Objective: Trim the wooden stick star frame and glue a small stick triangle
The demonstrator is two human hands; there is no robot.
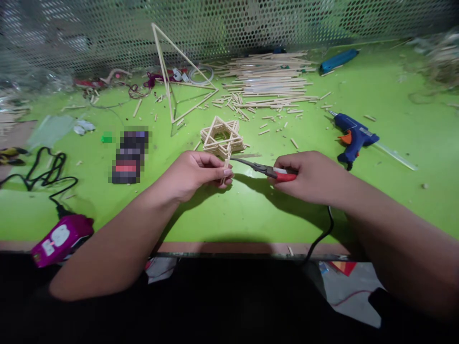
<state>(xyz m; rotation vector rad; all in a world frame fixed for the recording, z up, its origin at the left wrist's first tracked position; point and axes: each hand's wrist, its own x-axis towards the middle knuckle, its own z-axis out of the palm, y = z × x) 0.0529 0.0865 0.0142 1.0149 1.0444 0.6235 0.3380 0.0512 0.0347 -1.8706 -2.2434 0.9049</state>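
Observation:
Between its thumb and fingers, my left hand [201, 176] pinches a few thin wooden sticks [226, 168] that point upward. My right hand [304, 177] is wrapped round the red handles of pliers [265, 169]. The tips of the pliers reach left to the upper part of the pinched sticks; whether the jaws touch them is too small to tell. Just behind the sticks, a star-shaped stack of wooden sticks [234, 142] rests on the green table. Part of the stack's front is hidden by the held sticks.
A blue glue gun [355, 135] lies at the right. Behind are a stick pyramid frame [190, 112], a pile of sticks [276, 79] and a blue tool [339, 61]. At the left are a blurred phone [129, 157], black cable [46, 174] and magenta device [62, 239]. Mesh [229, 28] borders the back.

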